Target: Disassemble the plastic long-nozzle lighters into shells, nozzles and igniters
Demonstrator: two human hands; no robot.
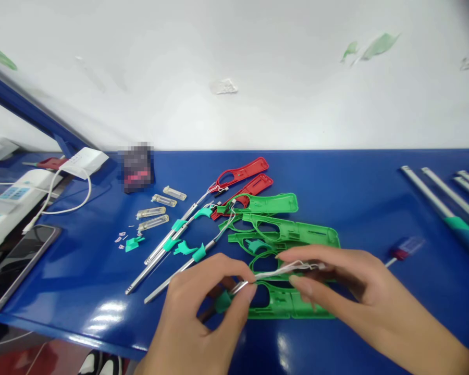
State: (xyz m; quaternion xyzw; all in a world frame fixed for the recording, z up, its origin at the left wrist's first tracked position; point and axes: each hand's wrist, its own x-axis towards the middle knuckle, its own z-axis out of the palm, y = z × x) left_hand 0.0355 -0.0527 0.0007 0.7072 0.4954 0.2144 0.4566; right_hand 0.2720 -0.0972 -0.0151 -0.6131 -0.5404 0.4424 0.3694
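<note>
My left hand (pixel 211 307) pinches a thin metal tube (pixel 240 286) between thumb and forefinger. A teal sleeve (pixel 223 301) sits around the tube behind the fingertips. White wires (pixel 275 272) run from the tube's end toward my right hand (pixel 344 284). That hand's thumb and forefinger are apart, one on each side of the wires; its other fingers are partly hidden. A small white connector (pixel 321 266) shows at the wire ends, close to the right palm. Beneath both hands lie green plastic handle shells (pixel 293 302), with ring openings at their left ends.
Left of the shells are metal rods (pixel 168 281) with teal clips, red handle shells (pixel 244 172) and clear vials (pixel 153 223). A phone (pixel 23 265) and white power strip (pixel 27 192) line the left edge. On the right are a screwdriver (pixel 404 250) and metal tubes (pixel 428 190).
</note>
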